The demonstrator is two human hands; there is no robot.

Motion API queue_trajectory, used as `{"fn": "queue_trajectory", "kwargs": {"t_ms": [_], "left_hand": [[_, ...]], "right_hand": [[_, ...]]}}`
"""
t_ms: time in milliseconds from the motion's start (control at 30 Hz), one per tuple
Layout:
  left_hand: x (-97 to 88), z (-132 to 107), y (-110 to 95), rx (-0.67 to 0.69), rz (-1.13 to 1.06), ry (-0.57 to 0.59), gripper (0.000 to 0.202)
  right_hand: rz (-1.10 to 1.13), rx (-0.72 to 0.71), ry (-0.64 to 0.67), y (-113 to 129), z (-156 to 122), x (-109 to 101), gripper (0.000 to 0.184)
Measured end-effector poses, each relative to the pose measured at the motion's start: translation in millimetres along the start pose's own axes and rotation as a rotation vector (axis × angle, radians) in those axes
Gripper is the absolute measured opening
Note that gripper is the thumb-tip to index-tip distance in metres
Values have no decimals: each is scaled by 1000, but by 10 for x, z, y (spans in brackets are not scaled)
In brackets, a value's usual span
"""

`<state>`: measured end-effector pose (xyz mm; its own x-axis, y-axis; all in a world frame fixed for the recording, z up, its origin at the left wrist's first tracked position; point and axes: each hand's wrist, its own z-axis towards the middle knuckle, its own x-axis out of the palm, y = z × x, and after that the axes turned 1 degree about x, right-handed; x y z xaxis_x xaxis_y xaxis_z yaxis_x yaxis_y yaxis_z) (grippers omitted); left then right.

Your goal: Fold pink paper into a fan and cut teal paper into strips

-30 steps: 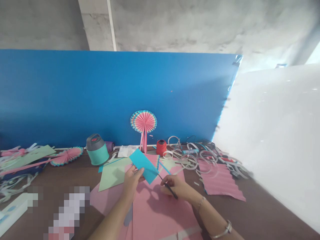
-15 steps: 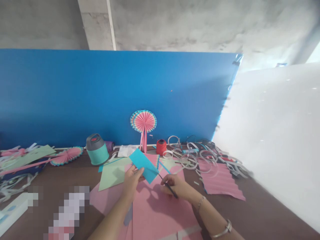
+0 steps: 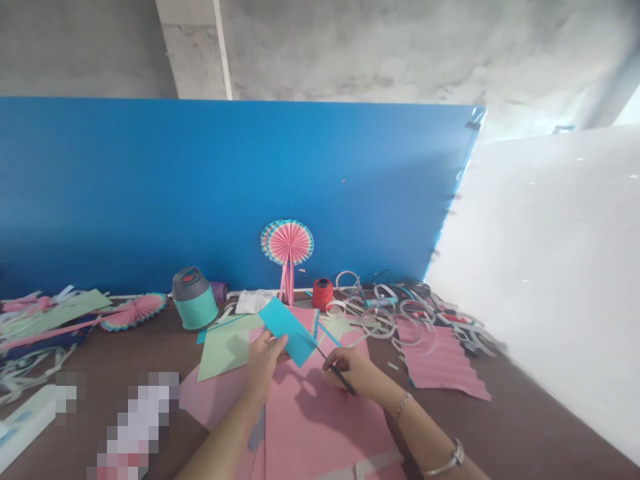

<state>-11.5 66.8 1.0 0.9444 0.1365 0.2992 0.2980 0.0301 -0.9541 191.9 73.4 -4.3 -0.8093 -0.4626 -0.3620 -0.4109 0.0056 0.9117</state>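
Note:
My left hand (image 3: 266,360) pinches a bright blue piece of paper (image 3: 285,328) by its lower left edge and holds it tilted above the table. In my right hand (image 3: 353,373) is a pair of scissors (image 3: 341,379) with dark handles, their blades reaching onto the right part of the blue paper. Whether the blades are spread is too small to tell. Beneath both hands lie large pink sheets (image 3: 325,427), with a pale green sheet (image 3: 227,350) to the left. A pink striped paper piece (image 3: 306,317) shows just behind the blue paper.
Against the blue panel (image 3: 200,187) stands a pink pleated paper fan (image 3: 289,243). A teal and grey container (image 3: 195,303) and a red thread spool (image 3: 323,293) sit at the back. White strip coils (image 3: 377,322) and a pleated pink sheet (image 3: 445,363) lie right; another fan (image 3: 134,312) lies left.
Both hands, the blue paper and the scissors stay almost in place. Only a slight shift of the scissors on the paper can be seen.

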Motion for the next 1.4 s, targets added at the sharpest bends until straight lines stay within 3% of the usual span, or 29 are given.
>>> {"fn": "queue_trajectory", "kwargs": {"t_ms": [1400], "left_hand": [[10, -16, -19, -34, -9, -17, 40]], "right_hand": [[30, -13, -11, 15, 3, -17, 19]]}}
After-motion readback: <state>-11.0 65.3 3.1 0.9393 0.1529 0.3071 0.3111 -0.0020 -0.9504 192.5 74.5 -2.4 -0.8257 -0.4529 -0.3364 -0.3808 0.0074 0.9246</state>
